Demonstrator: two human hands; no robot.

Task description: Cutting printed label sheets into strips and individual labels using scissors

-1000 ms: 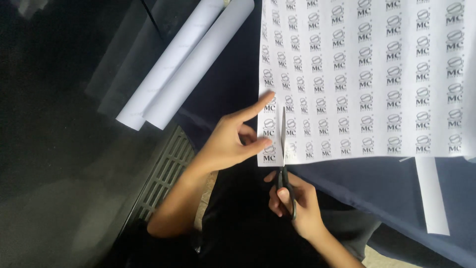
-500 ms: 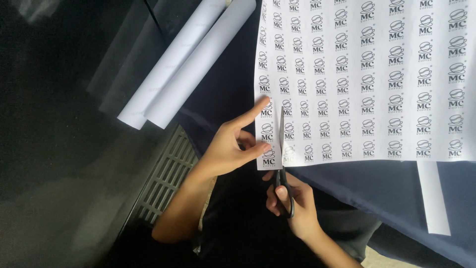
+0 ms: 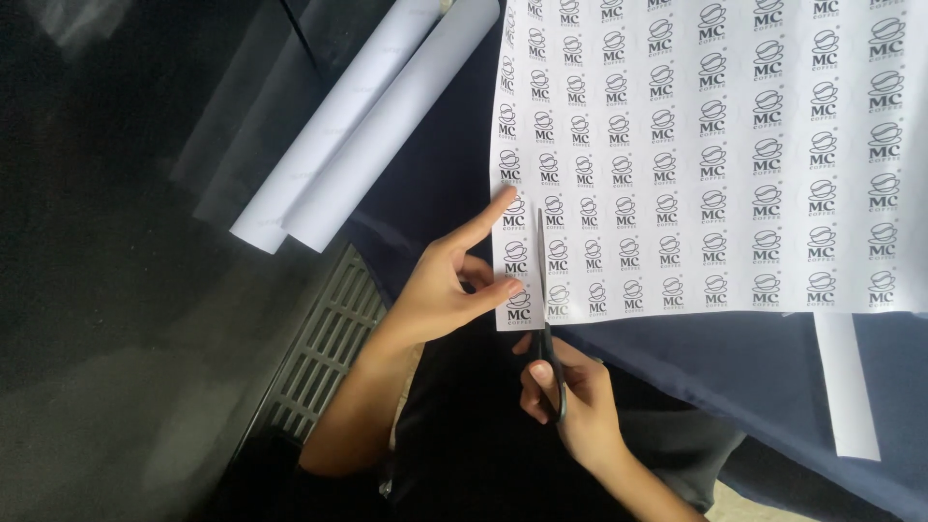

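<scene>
A large white sheet [image 3: 715, 155] printed with rows of small round logos lies on a dark blue cloth [image 3: 764, 377]. My left hand [image 3: 449, 280] pinches the sheet's near left corner, thumb on top and index finger stretched along the left edge. My right hand [image 3: 565, 401] grips black-handled scissors [image 3: 547, 329]. Their blades point away from me and sit inside a cut between the first and second logo columns.
Two rolled white paper tubes [image 3: 367, 126] lie diagonally at the cloth's left edge. A narrow cut paper strip [image 3: 846, 387] rests on the cloth at the right. A metal floor grille [image 3: 324, 343] shows below the table's left side.
The scissor blades have advanced slightly up the sheet along the cut. My left hand keeps its hold on the corner strip, with the index finger a little further up the edge.
</scene>
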